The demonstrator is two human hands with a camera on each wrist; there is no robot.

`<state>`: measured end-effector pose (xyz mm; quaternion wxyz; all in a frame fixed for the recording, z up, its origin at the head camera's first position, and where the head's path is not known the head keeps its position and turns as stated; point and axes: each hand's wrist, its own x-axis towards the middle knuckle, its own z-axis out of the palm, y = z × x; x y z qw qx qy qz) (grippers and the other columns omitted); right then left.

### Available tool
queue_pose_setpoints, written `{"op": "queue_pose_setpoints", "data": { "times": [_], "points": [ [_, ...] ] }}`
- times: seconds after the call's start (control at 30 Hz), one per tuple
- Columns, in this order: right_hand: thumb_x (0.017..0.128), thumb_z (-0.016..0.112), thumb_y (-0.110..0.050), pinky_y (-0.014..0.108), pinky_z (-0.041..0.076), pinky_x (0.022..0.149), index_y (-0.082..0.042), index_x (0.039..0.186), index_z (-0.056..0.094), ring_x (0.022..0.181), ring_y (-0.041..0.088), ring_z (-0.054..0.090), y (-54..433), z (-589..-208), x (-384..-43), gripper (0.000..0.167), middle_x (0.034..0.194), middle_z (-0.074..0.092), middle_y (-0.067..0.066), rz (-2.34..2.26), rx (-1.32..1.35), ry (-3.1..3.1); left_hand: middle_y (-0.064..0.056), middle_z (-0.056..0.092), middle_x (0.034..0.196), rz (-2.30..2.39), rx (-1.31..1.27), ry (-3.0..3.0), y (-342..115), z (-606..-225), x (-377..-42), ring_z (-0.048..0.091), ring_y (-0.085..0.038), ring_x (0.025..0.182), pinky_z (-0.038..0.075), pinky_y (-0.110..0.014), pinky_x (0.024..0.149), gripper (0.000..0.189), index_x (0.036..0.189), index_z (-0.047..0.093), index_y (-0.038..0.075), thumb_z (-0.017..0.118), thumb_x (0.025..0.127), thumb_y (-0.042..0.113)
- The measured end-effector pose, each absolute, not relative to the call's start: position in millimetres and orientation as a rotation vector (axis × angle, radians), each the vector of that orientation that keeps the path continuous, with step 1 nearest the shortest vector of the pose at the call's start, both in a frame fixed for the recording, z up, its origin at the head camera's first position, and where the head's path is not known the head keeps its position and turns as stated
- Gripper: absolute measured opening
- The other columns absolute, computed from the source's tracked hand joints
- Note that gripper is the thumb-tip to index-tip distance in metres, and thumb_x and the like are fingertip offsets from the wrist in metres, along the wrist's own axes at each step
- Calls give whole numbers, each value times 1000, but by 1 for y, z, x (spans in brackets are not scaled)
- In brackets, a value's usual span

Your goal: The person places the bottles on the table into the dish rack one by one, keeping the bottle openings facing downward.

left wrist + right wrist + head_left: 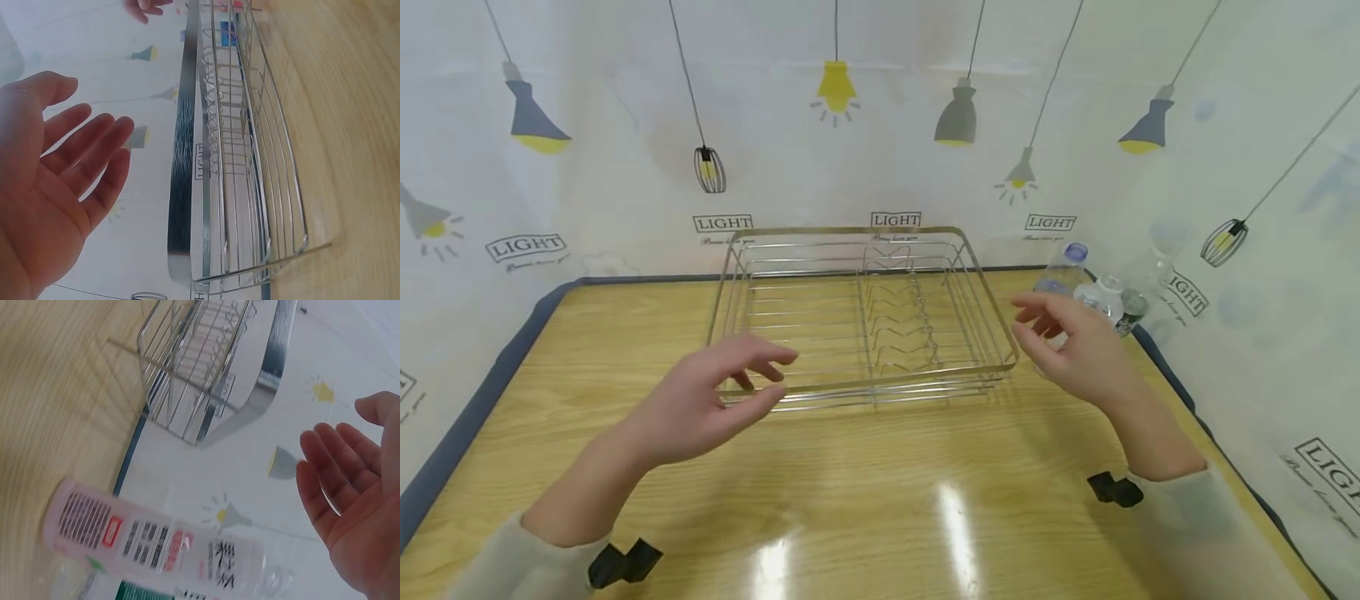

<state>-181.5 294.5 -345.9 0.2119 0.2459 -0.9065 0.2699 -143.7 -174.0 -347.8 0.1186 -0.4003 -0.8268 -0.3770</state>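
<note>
A metal wire dish rack (887, 383) with a flat band rim stands on the wooden table, a row of zigzag wire dividers in its right half. My left hand (707, 400) hovers by the rack's front left corner, fingers loosely bent and nothing in them. In the left wrist view the left palm (37, 187) shows bare, apart from the rim. My right hand (1078, 346) hangs beyond the rack's right end, in front of the bottles, also holding nothing. The right wrist view shows the right hand's relaxed fingers (337, 462) apart from the rack and bottles.
Several plastic bottles stand at the table's back right, among them one with a blue cap (1076, 252) and one with a pink label (150, 534). A printed cloth (647, 125) with lamp pictures hangs behind. Dark trim (497, 392) runs along the wooden table (865, 483).
</note>
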Motion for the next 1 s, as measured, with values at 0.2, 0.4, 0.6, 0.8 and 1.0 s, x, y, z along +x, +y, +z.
{"op": "queue_pose_setpoints", "data": {
  "times": [0.2, 0.4, 0.6, 0.8, 1.0],
  "points": [
    [99, 77, -3, 11, 50, 66, -10, 132, 76, 81, -8, 61, 324, -345, -171, 33, 96, 78, 3, 798, 577, -2494, 1, 80, 118, -1211, -1210, -2420, -175, -356, -131, 75, -6, 99, 63, -27, 77, 38, 132, 76, 14, 76, 98, -3],
    [96, 77, 3, 8, 46, 60, -5, 118, 79, 71, -11, 59, 359, -346, -165, 24, 88, 67, -23, 878, 454, -2390, 4, 80, 114, -1260, -1232, -2450, -175, -359, -124, 73, -5, 96, 62, -26, 78, 36, 131, 76, 16, 76, 100, -1],
    [105, 74, -17, 7, 45, 62, -6, 121, 71, 72, -8, 57, 390, -347, -162, 20, 91, 61, -31, 905, 159, -2494, 7, 82, 111, -1322, -1236, -2491, -175, -363, -120, 74, -4, 96, 62, -26, 78, 30, 128, 77, 16, 74, 102, 2],
    [107, 72, -32, 2, 43, 79, -4, 151, 49, 97, -7, 54, 403, -356, -171, 56, 123, 56, -16, 994, -3, -2640, 6, 83, 112, -1347, -1248, -2502, -174, -368, -119, 75, -5, 95, 62, -26, 80, 28, 127, 78, 16, 73, 103, 3],
    [107, 74, -30, 0, 43, 84, -2, 167, 30, 113, -2, 52, 400, -365, -179, 80, 156, 45, 20, 1079, 29, -2702, 8, 82, 109, -1398, -1290, -2493, -172, -369, -116, 73, -4, 93, 62, -26, 81, 26, 126, 78, 15, 74, 104, 4]
  ]
}}
